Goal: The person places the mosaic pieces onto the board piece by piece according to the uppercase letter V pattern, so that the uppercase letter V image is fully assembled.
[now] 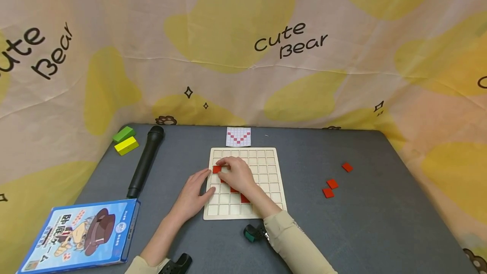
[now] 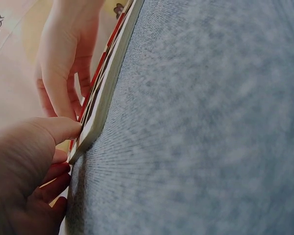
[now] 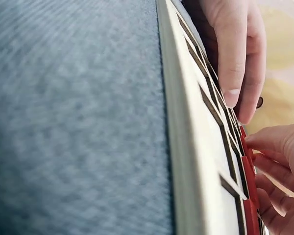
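Your right hand [image 1: 238, 175] is over red tiles [image 1: 216, 169] on board [image 1: 272, 178]; cannot tell whether pinching one. Your left hand [image 1: 193, 196], thumb spread from fingers, touches left edge. Loose tiles [image 1: 332, 184] lie well rightward, nearer right hand.

Black rod [image 1: 146, 162] beside blue box [image 1: 77, 236]

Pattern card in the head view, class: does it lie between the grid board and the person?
No: the pattern card lies beyond the far edge of the grid board, towards the printed cloth backdrop.
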